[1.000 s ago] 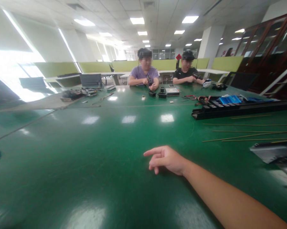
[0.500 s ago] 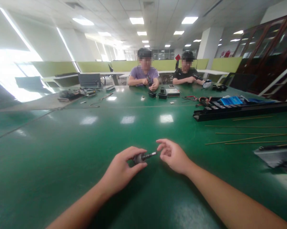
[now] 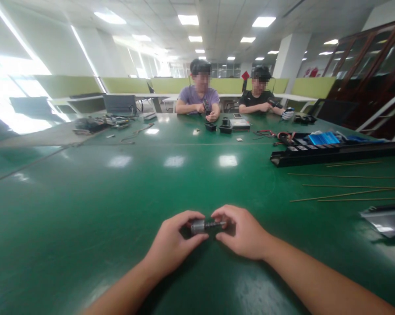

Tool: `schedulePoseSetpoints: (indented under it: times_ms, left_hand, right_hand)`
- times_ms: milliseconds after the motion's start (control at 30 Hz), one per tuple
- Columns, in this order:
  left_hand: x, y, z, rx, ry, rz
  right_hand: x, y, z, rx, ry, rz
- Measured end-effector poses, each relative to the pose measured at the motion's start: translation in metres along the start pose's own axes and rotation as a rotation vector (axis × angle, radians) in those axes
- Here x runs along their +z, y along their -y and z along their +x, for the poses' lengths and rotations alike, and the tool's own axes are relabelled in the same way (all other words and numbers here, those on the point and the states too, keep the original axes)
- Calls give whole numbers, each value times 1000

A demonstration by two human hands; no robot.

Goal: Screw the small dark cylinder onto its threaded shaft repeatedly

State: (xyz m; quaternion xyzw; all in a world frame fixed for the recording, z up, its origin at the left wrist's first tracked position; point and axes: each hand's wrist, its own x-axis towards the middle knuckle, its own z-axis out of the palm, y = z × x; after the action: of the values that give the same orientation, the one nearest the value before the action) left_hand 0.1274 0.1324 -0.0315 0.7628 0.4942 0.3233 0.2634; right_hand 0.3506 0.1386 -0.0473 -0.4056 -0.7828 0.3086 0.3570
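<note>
Between my left thumb and fingers lies a small grey cylinder with a thin ridged shaft (image 3: pixel 200 226), much like a little motor. My left hand (image 3: pixel 176 238) grips it by the thick end, and the shaft points right. My right hand (image 3: pixel 245 232) is curved around the shaft's tip, with thumb and forefinger apart. Some of its curled fingers are behind the tip; whether they touch it I cannot tell. Both hands are low over the green table (image 3: pixel 145 183).
Thin brass-coloured rods (image 3: pixel 345 190) lie at the right, near a long black channel (image 3: pixel 335 154) and a blue packet (image 3: pixel 324 138). Farther back are black boxes (image 3: pixel 225 127) and a cluttered heap (image 3: pixel 99 123). Two people (image 3: pixel 199 98) sit across the table, handling dark tools.
My right hand has moved in around the shaft's tip, its fingers more curled. The left hand has shifted slightly right and down with the cylinder, whose shaft is now nearly level.
</note>
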Motion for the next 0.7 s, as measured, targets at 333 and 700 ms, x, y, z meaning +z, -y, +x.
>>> schedulePoseSetpoints:
  times_ms: [333, 700]
  left_hand:
    - [0, -2, -2, 112, 43, -41]
    - [-1, -1, -3, 158, 34, -55]
  right_hand:
    - [2, 7, -2, -40, 13, 16]
    - [2, 8, -2, -62, 12, -10]
